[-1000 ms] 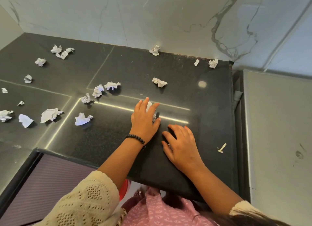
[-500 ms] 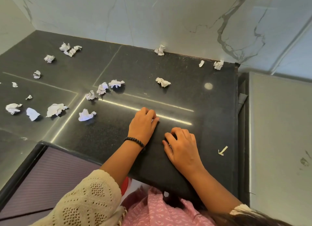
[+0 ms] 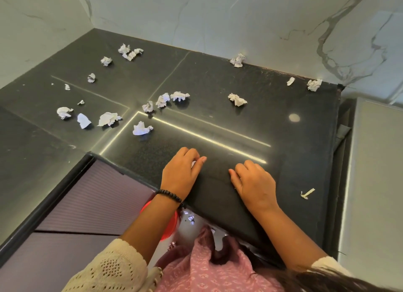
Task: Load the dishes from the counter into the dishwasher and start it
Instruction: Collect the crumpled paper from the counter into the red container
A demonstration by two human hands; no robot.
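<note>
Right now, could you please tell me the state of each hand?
Left hand: fingers curled round a crumpled paper scrap on the counter.
Right hand: fingers loosely bent, resting on the counter, holding nothing.

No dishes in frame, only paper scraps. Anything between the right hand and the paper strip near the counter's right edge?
Nothing visible. Only bare counter lies between the right hand and the paper strip. The crumpled paper wads all sit farther back or to the left, off that path.

Glossy speckled black stone counter [image 3: 218, 91], crumpled white paper bits [image 3: 142, 128], smooth veined marble wall [image 3: 239, 18], knit sleeve [image 3: 113, 270]
</note>
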